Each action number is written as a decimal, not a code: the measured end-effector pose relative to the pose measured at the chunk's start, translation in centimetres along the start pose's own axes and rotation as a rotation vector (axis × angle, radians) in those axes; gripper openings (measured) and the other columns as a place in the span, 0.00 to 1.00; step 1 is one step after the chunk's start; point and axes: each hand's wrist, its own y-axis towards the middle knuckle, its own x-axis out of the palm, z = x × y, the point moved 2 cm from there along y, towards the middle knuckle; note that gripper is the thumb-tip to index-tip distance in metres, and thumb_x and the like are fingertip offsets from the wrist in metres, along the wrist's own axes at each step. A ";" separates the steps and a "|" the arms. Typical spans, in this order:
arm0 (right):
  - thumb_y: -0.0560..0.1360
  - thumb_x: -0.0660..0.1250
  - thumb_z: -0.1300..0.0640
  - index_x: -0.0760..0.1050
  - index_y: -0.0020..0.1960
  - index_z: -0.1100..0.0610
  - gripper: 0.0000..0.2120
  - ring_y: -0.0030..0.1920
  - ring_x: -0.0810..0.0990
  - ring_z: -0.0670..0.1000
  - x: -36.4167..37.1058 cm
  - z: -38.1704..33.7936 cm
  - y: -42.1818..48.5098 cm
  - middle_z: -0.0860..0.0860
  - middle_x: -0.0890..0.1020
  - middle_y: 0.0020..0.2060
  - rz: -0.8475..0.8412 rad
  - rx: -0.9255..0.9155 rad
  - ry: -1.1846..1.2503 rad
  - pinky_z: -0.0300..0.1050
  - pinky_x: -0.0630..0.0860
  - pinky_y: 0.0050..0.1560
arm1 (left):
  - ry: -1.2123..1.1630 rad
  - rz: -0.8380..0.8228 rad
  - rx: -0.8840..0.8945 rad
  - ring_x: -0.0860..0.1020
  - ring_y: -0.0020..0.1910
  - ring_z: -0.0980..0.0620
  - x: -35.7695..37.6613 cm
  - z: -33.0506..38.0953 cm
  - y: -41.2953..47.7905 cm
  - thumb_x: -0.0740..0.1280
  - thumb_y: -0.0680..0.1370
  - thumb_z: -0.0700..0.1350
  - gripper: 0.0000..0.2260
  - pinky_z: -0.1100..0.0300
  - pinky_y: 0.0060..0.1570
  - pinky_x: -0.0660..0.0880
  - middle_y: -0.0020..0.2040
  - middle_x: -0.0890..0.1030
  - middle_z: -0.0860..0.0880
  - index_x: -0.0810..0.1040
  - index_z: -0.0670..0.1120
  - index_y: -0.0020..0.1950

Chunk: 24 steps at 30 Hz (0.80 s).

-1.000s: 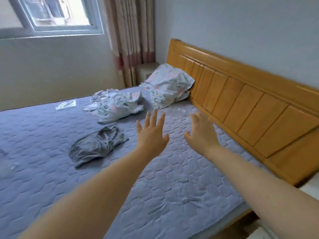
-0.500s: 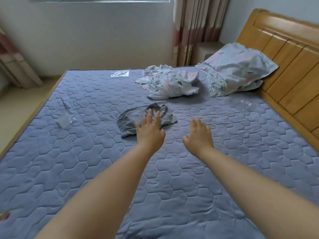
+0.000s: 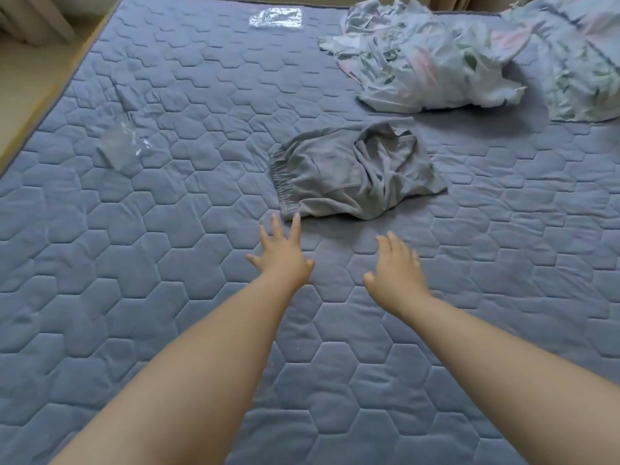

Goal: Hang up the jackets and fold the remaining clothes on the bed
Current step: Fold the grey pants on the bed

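Grey shorts [image 3: 352,176] lie crumpled mid-bed, elastic waistband on the left edge, fabric bunched toward the right. Bed [image 3: 167,297] has a blue-grey quilted cover with a hexagon stitch pattern. Left hand [image 3: 281,260] is palm down with fingers straight and spread, gripping nothing; its fingertips [image 3: 297,219] sit right at the near-left waistband corner of the shorts, can't tell if they touch. Right hand [image 3: 396,266] is palm down over bare cover just near of the shorts, fingers loosely extended and close together, empty, clear of the fabric. Both forearms are bare and reach in from the bottom edge. Floral crumpled cloth [image 3: 422,62] is heaped beyond the shorts toward the far right, apart from them. Floral pillow [image 3: 577,62] is just beside that heap at the right edge, partly cut off by the frame. Clear plastic wrapper [image 3: 122,146] sits left of the shorts, well apart. Second clear plastic bag [image 3: 275,18] lies flat near the far edge. Floor [image 3: 30,78] shows past the left side of the bed.
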 end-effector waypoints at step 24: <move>0.79 0.58 0.59 0.71 0.66 0.52 0.16 0.76 0.49 0.59 8.8 -4.6 23.0 0.57 0.54 0.76 0.137 -0.077 -0.275 0.74 0.44 0.67 | 0.065 0.418 0.132 0.56 0.74 0.39 17.0 -6.2 9.2 0.54 0.72 0.65 0.35 0.35 0.67 0.49 0.76 0.60 0.39 0.57 0.51 0.76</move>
